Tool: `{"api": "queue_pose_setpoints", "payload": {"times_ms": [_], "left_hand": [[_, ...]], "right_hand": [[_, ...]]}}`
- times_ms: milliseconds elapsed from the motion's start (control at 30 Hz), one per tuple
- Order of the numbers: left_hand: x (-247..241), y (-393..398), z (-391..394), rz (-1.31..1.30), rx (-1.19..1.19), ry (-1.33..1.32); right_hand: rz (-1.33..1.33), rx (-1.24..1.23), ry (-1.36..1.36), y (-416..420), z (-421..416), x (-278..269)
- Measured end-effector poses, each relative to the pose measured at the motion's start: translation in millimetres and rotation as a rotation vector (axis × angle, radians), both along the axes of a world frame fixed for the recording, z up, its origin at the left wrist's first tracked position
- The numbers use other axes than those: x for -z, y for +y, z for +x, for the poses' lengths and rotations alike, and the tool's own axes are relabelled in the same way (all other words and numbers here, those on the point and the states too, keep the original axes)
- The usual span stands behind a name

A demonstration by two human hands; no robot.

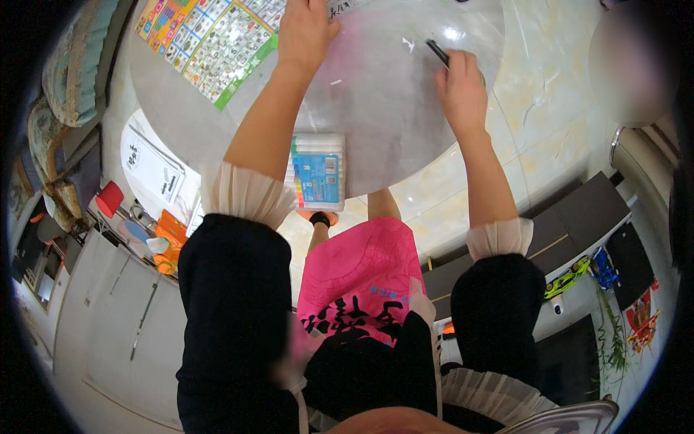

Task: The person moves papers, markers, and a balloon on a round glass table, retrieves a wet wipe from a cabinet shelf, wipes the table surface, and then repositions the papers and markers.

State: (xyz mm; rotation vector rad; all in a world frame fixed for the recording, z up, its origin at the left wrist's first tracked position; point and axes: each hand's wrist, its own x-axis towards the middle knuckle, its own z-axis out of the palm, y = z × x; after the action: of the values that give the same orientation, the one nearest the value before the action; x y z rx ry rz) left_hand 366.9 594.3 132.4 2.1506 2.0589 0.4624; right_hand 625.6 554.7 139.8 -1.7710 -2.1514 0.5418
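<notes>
My right hand [463, 87] is over the right part of a round grey table [379, 130], closed around a black pen or marker [437, 51] that points up and left. My left hand [306, 35] rests at the top of the view, its fingertips cut off by the edge. Just beside it shows part of a sheet with black handwriting [347, 6]. A colourful printed picture chart [217, 49] lies left of that hand. Below my left forearm, a clear plastic case of coloured markers [320, 173] sits at the table's near edge.
Small white paper scraps [408, 44] lie on the table. To the left, a white surface [130, 163] carries printed papers [154, 165]. An orange plastic object [171, 238] stands nearby. At the right are a blurred person [631, 62] and a dark low cabinet [574, 222].
</notes>
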Motion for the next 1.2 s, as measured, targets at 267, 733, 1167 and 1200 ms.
{"api": "queue_pose_setpoints", "payload": {"times_ms": [267,733,1167,1200], "left_hand": [[-40.4,-50.9,-21.8,0.045,-0.181,-0.672],[-66.0,-286.5,-110.0,-0.066,-0.826,-1.997],[-47.4,-581.9,-184.1,0.130,-1.044,-0.836],[-50.3,-592.8,-198.3,0.059,-1.070,-0.698]], "right_hand": [[-0.134,0.084,0.020,-22.1,9.3,11.7],[-0.168,0.185,-0.188,-59.4,22.3,66.0],[-0.466,-0.845,0.228,-320.0,-307.2,-36.1],[-0.398,-0.964,0.196,-339.0,-323.5,-24.6]]}}
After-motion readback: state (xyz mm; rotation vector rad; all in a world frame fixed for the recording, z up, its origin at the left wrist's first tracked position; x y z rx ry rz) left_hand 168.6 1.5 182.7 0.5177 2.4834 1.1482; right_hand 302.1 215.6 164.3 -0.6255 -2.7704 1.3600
